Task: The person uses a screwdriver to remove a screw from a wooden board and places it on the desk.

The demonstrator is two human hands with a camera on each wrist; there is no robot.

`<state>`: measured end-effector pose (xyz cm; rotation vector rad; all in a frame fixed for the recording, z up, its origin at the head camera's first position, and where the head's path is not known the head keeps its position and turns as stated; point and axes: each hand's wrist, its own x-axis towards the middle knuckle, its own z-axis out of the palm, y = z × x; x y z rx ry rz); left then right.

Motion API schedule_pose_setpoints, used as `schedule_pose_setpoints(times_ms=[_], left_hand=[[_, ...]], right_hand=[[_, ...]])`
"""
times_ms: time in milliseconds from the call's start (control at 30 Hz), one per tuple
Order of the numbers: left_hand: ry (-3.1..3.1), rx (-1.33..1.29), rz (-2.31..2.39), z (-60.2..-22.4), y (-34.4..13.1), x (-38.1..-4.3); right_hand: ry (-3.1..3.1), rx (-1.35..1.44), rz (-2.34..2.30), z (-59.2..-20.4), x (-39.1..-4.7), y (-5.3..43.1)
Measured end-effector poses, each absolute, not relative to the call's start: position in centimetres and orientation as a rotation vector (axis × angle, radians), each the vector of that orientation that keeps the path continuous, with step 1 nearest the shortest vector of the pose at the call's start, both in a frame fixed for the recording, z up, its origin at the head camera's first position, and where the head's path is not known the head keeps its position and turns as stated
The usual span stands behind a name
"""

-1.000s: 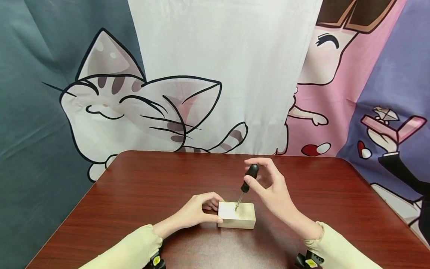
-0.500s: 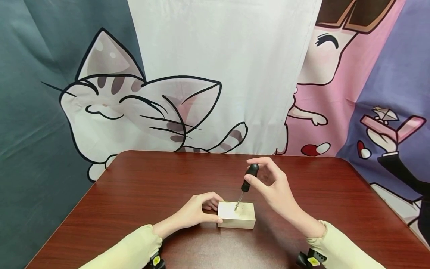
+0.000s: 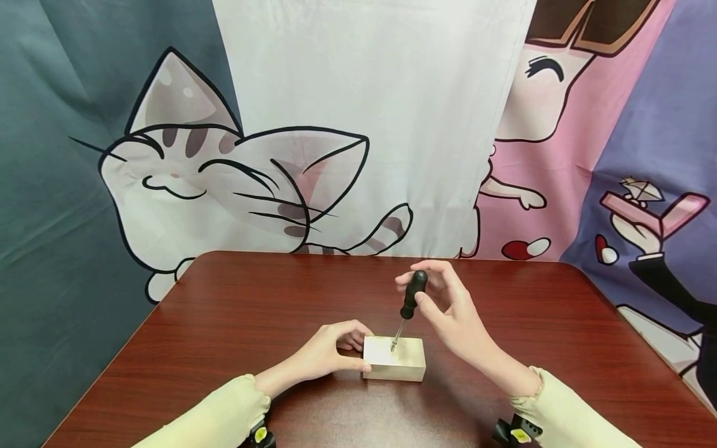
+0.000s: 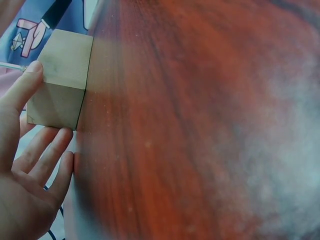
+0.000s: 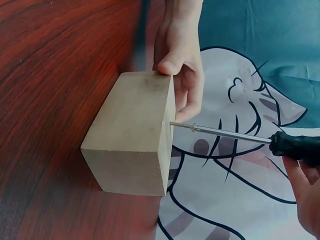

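Observation:
A pale wooden block [image 3: 407,361] lies on the table. My left hand [image 3: 326,351] holds its left end, with the thumb on the near side and the fingers at the far side. Out of the block's top face sticks a screw [image 5: 182,125], part of its thread showing. The tip of a screwdriver [image 3: 413,295] with a black handle and metal shank meets the screw head, and the tool leans slightly right. My right hand [image 3: 455,317] holds the handle from the right, the thumb against it and the fingers around its far side, partly hidden.
The dark red wood-grain table [image 3: 269,292] extends around the block to rounded far corners. Behind it hangs a cloth backdrop [image 3: 381,74] printed with a cartoon cat and figures. Each wrist wears a black strapped device.
The right hand's fingers and thumb have shifted around the handle, and the handle top has tilted slightly left. The left hand and the block stay in place.

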<state>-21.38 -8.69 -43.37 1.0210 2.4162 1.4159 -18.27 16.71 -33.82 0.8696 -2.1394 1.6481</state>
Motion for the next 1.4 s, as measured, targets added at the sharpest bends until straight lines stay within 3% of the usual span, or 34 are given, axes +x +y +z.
schedule_pose_setpoints(times_ms=[367, 833, 1233, 1400], left_hand=[[2.422, 1.025, 1.398, -43.48, -8.68, -21.47], [2.439, 0.997, 1.377, -43.5, -8.79, -21.51], [2.433, 1.011, 1.388, -43.55, -8.85, -21.51], [2.43, 1.014, 1.396, -43.55, -8.77, -21.51]], right_hand=[[-2.202, 0.658, 1.522, -34.07, -18.37, 16.72], [-2.194, 0.695, 1.552, -33.93, -18.42, 16.89], [-2.2, 0.884, 1.556, -33.52, -18.38, 16.79], [-2.152, 0.823, 1.6, -33.81, -18.44, 16.55]])
